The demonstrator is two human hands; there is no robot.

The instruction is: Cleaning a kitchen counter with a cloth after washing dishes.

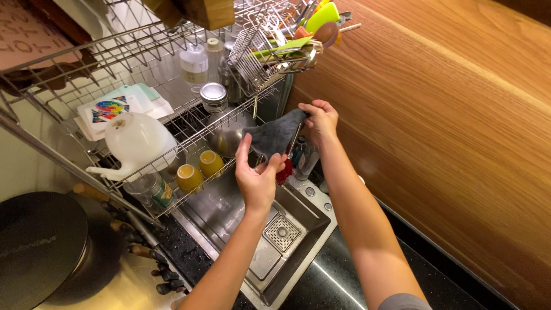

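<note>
A grey cloth (274,135) is stretched between both my hands above the steel sink (304,229). My left hand (256,178) grips its lower corner between thumb and fingers. My right hand (320,120) pinches its upper corner next to the wooden wall panel (436,132). Something red (284,172) shows just below the cloth, beside my left hand. A square drain (281,232) lies in the sink floor below my left wrist.
A wire dish rack (138,63) hangs over the sink with a white jug (138,140), two yellow cups (200,170), jars, bottles and a utensil basket (275,46). A dark round lid (40,247) sits at the left. Black countertop (333,281) borders the sink.
</note>
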